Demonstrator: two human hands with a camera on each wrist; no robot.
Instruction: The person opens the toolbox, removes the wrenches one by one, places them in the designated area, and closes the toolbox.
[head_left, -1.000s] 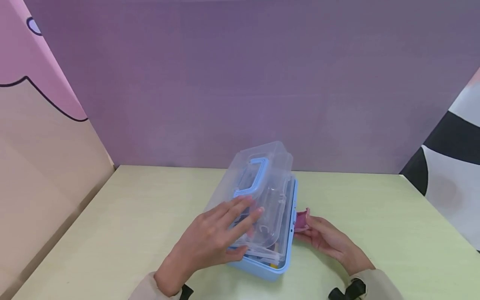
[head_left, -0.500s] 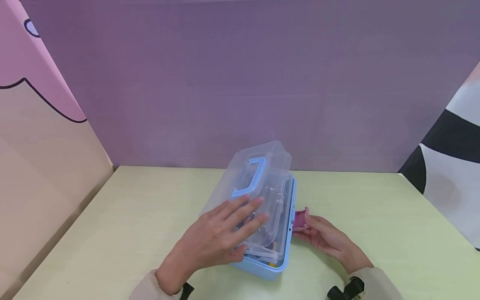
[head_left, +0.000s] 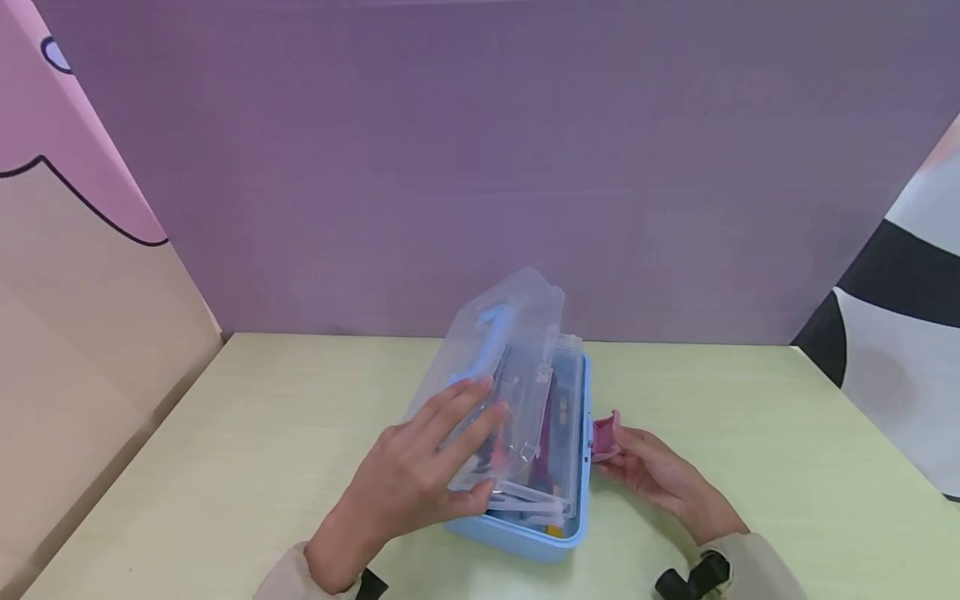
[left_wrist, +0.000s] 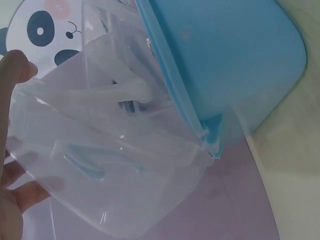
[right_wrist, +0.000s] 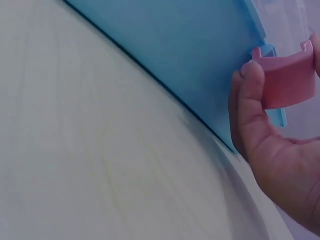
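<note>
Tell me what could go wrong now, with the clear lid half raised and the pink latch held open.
The left hand grips only one edge of the clear lid; smooth plastic could slip and the lid drop shut.
The right hand pinches the pink latch beside the blue box rim, so a falling lid might catch those fingers.
Lifting could also tilt the inner tray and spill its small items.

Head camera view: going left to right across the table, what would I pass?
Left hand on the clear lid → blue box → pink latch → right hand, all on the pale green table.
</note>
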